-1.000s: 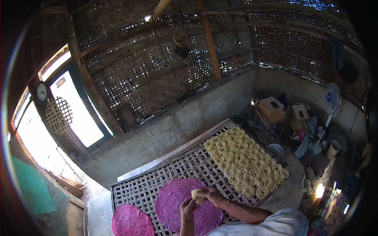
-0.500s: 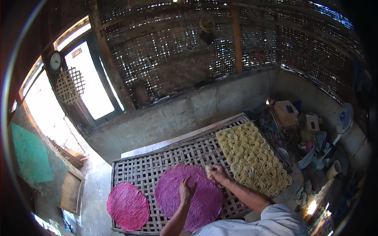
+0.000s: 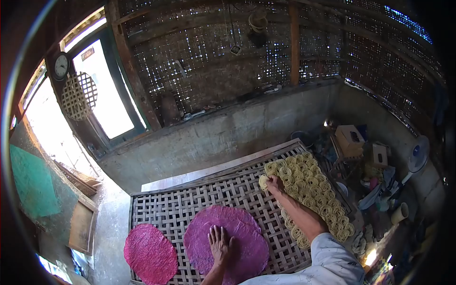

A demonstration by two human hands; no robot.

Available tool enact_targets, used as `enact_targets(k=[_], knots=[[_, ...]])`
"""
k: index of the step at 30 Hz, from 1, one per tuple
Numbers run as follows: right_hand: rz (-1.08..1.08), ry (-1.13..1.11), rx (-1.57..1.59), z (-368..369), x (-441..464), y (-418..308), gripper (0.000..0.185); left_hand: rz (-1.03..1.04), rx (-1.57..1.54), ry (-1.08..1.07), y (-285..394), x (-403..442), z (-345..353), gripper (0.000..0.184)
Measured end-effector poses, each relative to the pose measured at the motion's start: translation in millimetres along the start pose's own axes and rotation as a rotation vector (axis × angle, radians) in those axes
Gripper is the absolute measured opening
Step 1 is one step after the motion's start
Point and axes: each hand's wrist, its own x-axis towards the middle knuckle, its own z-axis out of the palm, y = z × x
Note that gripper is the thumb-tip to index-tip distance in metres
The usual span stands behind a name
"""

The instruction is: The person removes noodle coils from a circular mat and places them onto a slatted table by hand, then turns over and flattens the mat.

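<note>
My left hand [image 3: 219, 243] lies flat with fingers spread on a large round purple sheet [image 3: 249, 242]. My right hand [image 3: 275, 185] is closed on a pale yellow coiled nest [image 3: 263, 182] that looks like noodle strands, held at the far left corner of the rows. Many similar coiled nests [image 3: 311, 187] lie packed side by side to the right, partly hidden by my right forearm. Left of the purple sheet is a smaller pink round sheet [image 3: 151, 255]. All of these rest on a woven bamboo rack [image 3: 161, 207].
A low concrete wall [image 3: 213, 135] runs behind the rack. To the right are a cardboard box [image 3: 350, 140], a standing fan [image 3: 418, 154] and clutter on the floor. A doorway and a hanging woven disc [image 3: 80, 96] are at the left.
My right hand has moved from above the purple sheet to the far left corner of the nests. My left hand, raised before, now lies flat on the sheet. The view has shifted slightly.
</note>
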Motion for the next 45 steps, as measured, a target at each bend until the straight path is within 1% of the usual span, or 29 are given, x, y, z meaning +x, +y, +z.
enact_targets(k=[3, 6, 7, 8, 10, 13, 14, 16, 18, 20, 22, 24, 26, 28, 30, 33, 36, 39, 41, 42, 45], knots=[[0.005, -0.018, 0.018, 12.6, 30.6, -5.9, 0.025, -0.013, 0.014, -0.021, 0.4, 1.8, -0.1, 0.069], [-0.124, -0.007, 0.087, 44.2, 76.3, 18.9, 0.026, -0.022, 0.01, -0.03, 3.2, 3.3, -4.0, 0.07], [-0.126, -0.03, 0.022, 36.4, 74.9, 0.1, 0.026, -0.029, 0.003, -0.035, 4.4, 4.0, -6.2, 0.07], [-0.095, 0.012, 0.026, 38.6, 77.2, -7.3, 0.025, -0.036, -0.004, -0.04, 5.8, 4.7, -8.5, 0.07], [-0.15, 0.056, -0.105, 40.9, 84.5, -8.4, 0.023, -0.042, -0.005, -0.05, 6.5, 6.2, -10.9, 0.069], [-0.071, 0.025, -0.469, 34.1, 88.5, -7.1, 0.023, -0.052, 0.01, -0.064, 6.8, 8.3, -11.6, 0.068], [-0.136, 0.066, -0.484, 33.9, 88.6, -3.7, 0.023, -0.058, 0.016, -0.069, 6.7, 9.3, -11.7, 0.068], [-0.151, 0.071, -0.601, 32.8, 90.2, -0.4, 0.025, -0.065, 0.013, -0.07, 8.0, 9.8, -14.3, 0.067], [-0.218, 0.096, -0.592, 30.8, 86.0, 4.8, 0.028, -0.084, -0.001, -0.062, 9.4, 10.7, -19.0, 0.067], [-0.229, 0.088, -0.615, 24.6, 72.6, -13.7, 0.033, -0.097, -0.008, -0.073, 7.1, 10.4, -18.9, 0.068], [-0.287, 0.132, -0.511, 29.8, 54.1, -18.8, 0.036, -0.091, 0.004, -0.079, 3.5, 10.5, -17.7, 0.068], [-0.341, 0.058, -0.496, 45.3, 21.1, -15.7, 0.038, -0.106, 0.01, -0.077, 1.6, 8.8, -16.3, 0.069], [-0.535, -0.089, -0.346, 45.3, -34.8, -44.4, 0.036, -0.091, 0.013, -0.072, -0.1, 7.9, -15.2, 0.069], [-0.647, -0.18, -0.364, 47.6, -85.1, -59.8, 0.035, -0.094, 0.01, -0.057, -0.1, 6.6, -14.9, 0.069], [-0.612, -0.226, -0.318, 51.2, -133.2, -66.4, 0.038, -0.091, 0.01, -0.039, 0.1, 6.3, -14.4, 0.069], [-0.651, -0.158, -0.301, 53.1, -182.3, -52.5, 0.042, -0.101, 0.046, 0.013, -6.9, 10.6, -7.6, 0.07], [-0.56, -0.118, -0.267, 39.9, -224.0, -49.0, 0.041, -0.123, 0.081, 0.071, -29.2, 24.8, 9.4, 0.071], [-0.477, -0.099, -0.241, 14.1, -254.2, -46.8, 0.041, -0.11, 0.056, 0.02, -42.9, 37.7, 5.4, 0.073], [-0.433, -0.076, -0.163, 1.8, -267.9, -38.1, 0.043, -0.159, 0.138, 0.121, -57.2, 46.0, 3.1, 0.078], [-0.429, -0.062, -0.178, -4.5, -274.5, -35.9, 0.042, -0.188, 0.178, 0.173, -64.3, 48.4, -1.2, 0.081], [-0.416, -0.046, -0.228, -28.4, -298.0, -28.7, 0.04, -0.451, 0.202, 0.218, -81.0, 50.6, -41.1, 0.086]])
